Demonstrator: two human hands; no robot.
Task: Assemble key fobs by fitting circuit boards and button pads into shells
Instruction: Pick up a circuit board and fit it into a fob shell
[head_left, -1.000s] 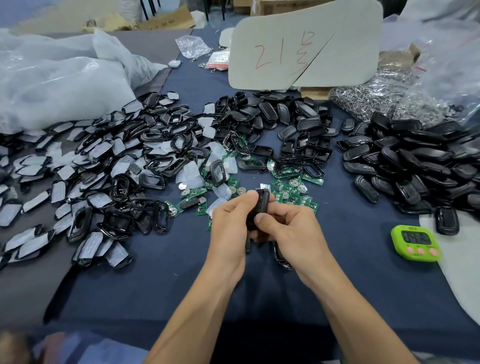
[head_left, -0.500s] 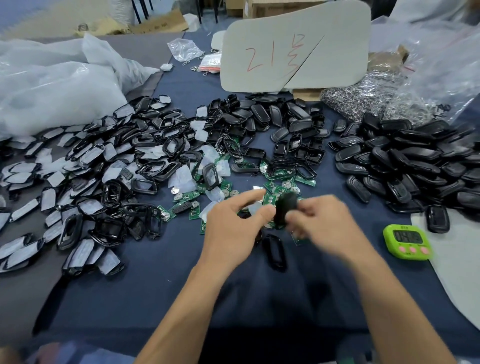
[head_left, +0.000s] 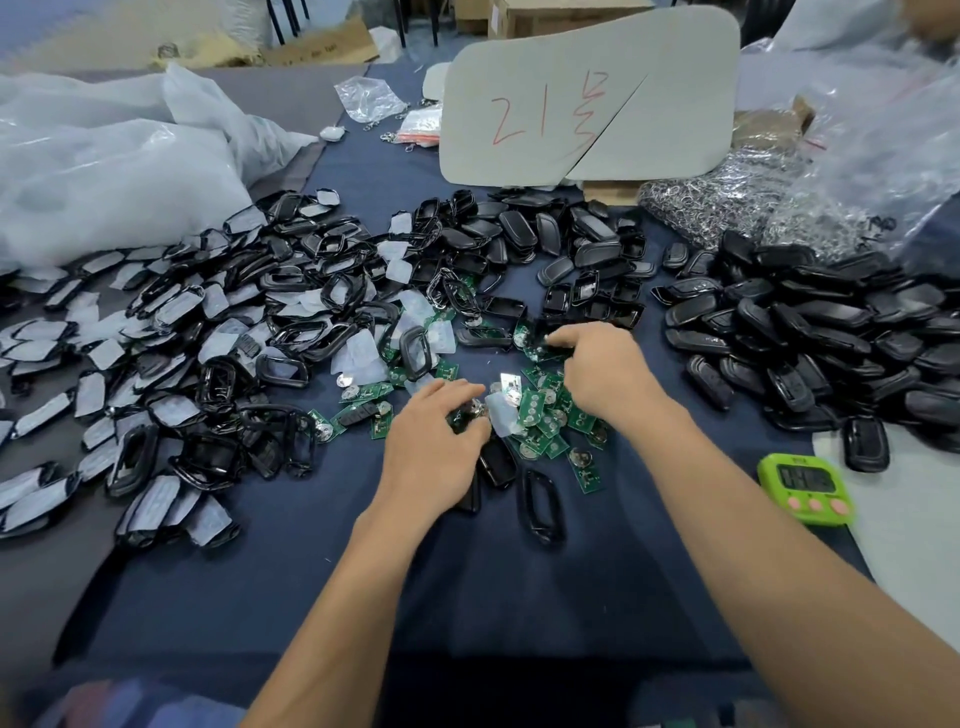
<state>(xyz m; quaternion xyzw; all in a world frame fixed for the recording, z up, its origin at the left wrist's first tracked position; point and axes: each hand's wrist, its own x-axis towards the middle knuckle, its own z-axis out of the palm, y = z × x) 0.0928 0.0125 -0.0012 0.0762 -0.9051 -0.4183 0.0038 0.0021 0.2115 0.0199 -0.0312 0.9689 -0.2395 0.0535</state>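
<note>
My left hand (head_left: 434, 441) is low on the counter (head_left: 291, 571), fingers (head_left: 475, 428) curled round a small dark part (head_left: 466, 413) at the near edge of the green circuit boards (head_left: 540, 415). My right hand (head_left: 605, 374) reaches into the boards' far side, fingertips bent down; I cannot tell whether they grip anything. An empty black shell (head_left: 540, 501) lies just beside my left wrist. Finished fobs (head_left: 810, 332) are heaped to the right.

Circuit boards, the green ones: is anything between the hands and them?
Nothing visible is. The circuit boards lie loose in the open, and the left hand and right hand both reach in among them.
</note>
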